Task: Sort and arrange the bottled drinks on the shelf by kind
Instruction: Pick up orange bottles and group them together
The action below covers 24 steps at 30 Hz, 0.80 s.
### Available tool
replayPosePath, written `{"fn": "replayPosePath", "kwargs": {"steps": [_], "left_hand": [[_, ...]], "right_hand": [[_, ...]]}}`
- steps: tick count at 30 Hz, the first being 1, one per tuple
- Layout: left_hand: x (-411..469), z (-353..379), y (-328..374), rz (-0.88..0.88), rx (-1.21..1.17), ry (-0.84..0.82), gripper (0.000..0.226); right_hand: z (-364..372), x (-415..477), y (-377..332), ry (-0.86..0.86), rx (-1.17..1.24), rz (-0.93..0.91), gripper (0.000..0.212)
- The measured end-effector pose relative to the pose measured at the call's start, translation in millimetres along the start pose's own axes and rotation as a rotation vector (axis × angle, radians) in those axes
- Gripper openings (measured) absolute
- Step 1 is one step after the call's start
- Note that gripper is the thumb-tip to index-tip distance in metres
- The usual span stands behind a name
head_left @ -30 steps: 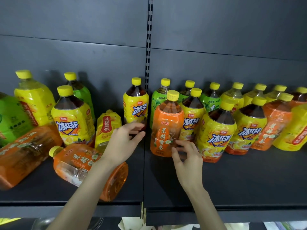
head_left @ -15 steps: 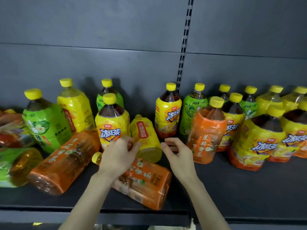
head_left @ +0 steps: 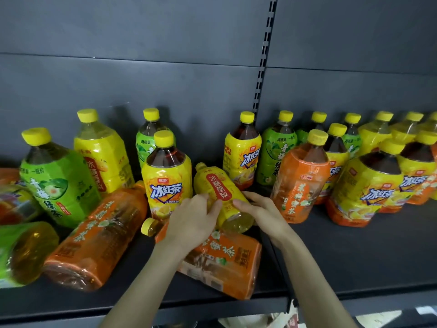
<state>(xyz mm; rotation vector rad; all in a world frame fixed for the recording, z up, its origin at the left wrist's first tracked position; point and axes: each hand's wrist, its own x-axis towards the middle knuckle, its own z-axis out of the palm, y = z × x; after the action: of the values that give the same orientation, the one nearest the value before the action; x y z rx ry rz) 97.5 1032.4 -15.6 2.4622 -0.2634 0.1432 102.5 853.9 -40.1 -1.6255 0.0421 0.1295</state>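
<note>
A yellow pear-drink bottle [head_left: 221, 194] with a red label lies tilted on the dark shelf [head_left: 354, 252], its base towards me. My left hand [head_left: 192, 220] grips its left side and my right hand [head_left: 262, 209] grips its right side. Under my left hand an orange tea bottle [head_left: 224, 263] lies on its side. A second orange bottle [head_left: 99, 237] lies to the left. An iced-tea bottle [head_left: 166, 178] stands just behind my left hand. An upright orange bottle [head_left: 299, 181] stands right of my right hand.
At the left stand a green bottle [head_left: 56, 183] and a yellow pear bottle [head_left: 101, 152]; another green bottle [head_left: 21, 254] lies at the far left. Several upright green, yellow and orange bottles crowd the back right. The shelf's front right is bare.
The view shifted left. Both hands moved in from the orange upright bottle's area and closed round the tilted yellow pear bottle from either side.
</note>
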Motion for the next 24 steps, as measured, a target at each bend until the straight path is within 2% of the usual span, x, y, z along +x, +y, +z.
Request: {"fn": "replayPosePath", "kwargs": {"steps": [5,9,12,15,20,24], "left_hand": [[25.1,9.8,10.8,-0.076,0.016,-0.11,0.043],[50.2,12.1,15.2,-0.216,-0.019,-0.288,0.076],[59.7,13.9,13.6,-0.293,-0.147,-0.354,0.082],[55.7,15.1,11.4,-0.28,-0.343,-0.28,0.073],[38.4,12.8,15.5,-0.051,-0.45,0.023,0.066],[36.2,4.3,20.4,0.092,-0.557,0.101,0.069]], "right_hand": [[-16.1,-20.5,4.9,-0.003,0.049,-0.011,0.05],[-30.8,-30.6,10.6,-0.029,0.056,-0.035,0.046],[-35.0,-33.9,12.3,-0.053,0.03,-0.067,0.041],[-38.2,-36.7,14.4,-0.059,0.02,-0.12,0.042],[-39.1,-36.5,21.1,-0.041,0.058,-0.209,0.053],[-32.6,-27.5,20.1,-0.019,0.022,-0.247,0.068]]}}
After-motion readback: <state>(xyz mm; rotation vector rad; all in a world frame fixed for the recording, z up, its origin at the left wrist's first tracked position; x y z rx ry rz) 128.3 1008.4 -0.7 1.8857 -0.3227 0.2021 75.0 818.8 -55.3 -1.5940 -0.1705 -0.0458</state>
